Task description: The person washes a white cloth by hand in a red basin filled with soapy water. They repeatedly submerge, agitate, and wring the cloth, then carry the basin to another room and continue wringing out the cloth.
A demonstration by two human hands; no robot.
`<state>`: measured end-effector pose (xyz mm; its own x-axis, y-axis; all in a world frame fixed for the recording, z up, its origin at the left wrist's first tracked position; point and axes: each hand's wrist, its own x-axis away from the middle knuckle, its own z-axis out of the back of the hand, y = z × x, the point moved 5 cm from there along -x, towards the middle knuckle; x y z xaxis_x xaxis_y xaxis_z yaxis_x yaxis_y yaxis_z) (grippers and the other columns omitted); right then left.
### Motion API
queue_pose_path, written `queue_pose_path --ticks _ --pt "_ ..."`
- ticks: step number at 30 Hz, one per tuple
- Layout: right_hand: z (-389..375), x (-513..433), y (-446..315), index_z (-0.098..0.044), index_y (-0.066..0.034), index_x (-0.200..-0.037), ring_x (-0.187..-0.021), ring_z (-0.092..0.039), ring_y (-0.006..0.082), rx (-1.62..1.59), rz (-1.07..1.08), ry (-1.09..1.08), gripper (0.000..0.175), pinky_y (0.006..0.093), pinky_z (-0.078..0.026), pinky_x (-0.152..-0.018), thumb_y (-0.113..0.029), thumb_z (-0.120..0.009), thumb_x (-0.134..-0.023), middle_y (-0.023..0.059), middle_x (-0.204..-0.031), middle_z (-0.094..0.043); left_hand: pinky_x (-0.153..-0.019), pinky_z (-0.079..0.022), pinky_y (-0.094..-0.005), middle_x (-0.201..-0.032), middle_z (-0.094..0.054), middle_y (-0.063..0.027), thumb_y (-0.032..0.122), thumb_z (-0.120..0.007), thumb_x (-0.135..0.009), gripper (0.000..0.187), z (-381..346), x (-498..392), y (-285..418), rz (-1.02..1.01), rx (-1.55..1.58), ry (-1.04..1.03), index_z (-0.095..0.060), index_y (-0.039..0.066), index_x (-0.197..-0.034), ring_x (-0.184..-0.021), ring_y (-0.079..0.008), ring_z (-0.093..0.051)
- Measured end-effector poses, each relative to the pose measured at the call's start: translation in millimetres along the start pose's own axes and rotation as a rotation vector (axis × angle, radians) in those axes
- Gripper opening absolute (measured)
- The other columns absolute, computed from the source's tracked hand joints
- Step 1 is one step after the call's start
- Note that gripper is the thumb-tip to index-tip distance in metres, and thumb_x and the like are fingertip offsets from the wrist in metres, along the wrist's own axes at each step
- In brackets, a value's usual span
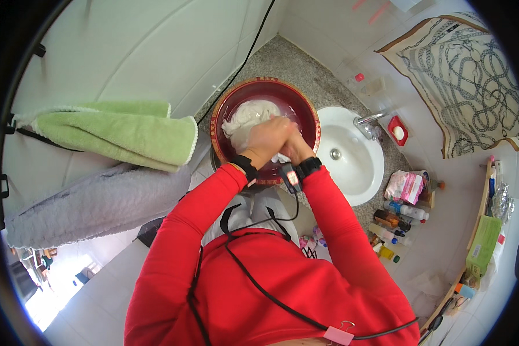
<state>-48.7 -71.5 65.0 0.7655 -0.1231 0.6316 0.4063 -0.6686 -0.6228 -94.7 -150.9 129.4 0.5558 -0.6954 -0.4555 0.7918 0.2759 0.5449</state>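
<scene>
A dark red basin with a gold-patterned rim stands on a speckled stone counter and holds water. A wet white cloth lies bunched in it, mostly at the left and under my hands. My left hand and my right hand are pressed together over the basin. White fabric shows just below them. Whether either hand grips part of the cloth is hidden by the fingers. Both wrists wear black bands, and a cable runs from the device at the left wrist.
Right of the basin is a white washbasin with a metal faucet. A red soap dish and several bottles stand beyond. At left hang a green towel and a grey towel. A black cable reaches the counter.
</scene>
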Motion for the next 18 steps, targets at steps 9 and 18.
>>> queue_pose_path --ticks 9,18 --pt "72.1 -16.4 -28.5 -0.057 -0.0013 -0.111 -0.089 -0.059 0.0111 0.251 0.267 -0.096 0.019 0.026 -0.048 -0.083 -0.008 -0.059 -0.093 0.0036 -0.1 -0.063 -0.074 -0.05 -0.0436 -0.089 -0.064 -0.0186 0.023 -0.056 -0.092 0.019 -32.9 -3.0 -139.3 0.542 0.264 -0.077 -0.062 0.006 -0.097 -0.086 -0.0365 -0.063" --pt "101.6 -92.9 7.0 -0.042 -0.0058 -0.139 -0.136 -0.031 0.0421 1.566 0.615 0.284 0.059 0.0454 -0.029 -0.112 -0.014 -0.061 -0.084 0.0228 -0.15 -0.028 -0.111 -0.024 -0.0508 -0.151 -0.031 -0.014 0.025 -0.062 -0.086 0.062 -88.0 19.0 -124.1 0.193 -0.239 -0.429 -0.04 0.006 -0.141 -0.141 -0.033 -0.025"
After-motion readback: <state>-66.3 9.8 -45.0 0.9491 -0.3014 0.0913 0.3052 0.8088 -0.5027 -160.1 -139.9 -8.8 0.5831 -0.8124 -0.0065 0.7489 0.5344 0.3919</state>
